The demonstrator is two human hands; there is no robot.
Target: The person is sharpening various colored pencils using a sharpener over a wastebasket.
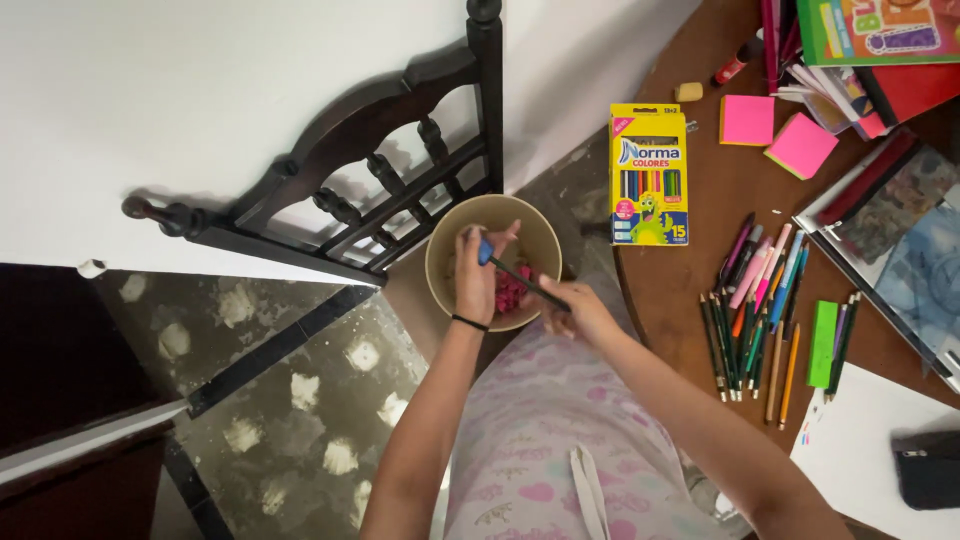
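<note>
Blue sharpener (485, 247): small, pinched in the fingers of the left hand (476, 280) above the bowl's centre; mostly hidden by the grip.

Pencil (528, 283): slim, dark-bodied, lying at a slant from the sharpener down to the right hand (578, 310), which grips its lower end; its tip sits in the sharpener.

Bowl (446, 240): round, beige, upright and open, held over the lap just left of the desk's edge, directly beneath both hands.

Shavings (512, 288): a loose pink-red heap inside the bowl, partly covered by the left hand.
</note>
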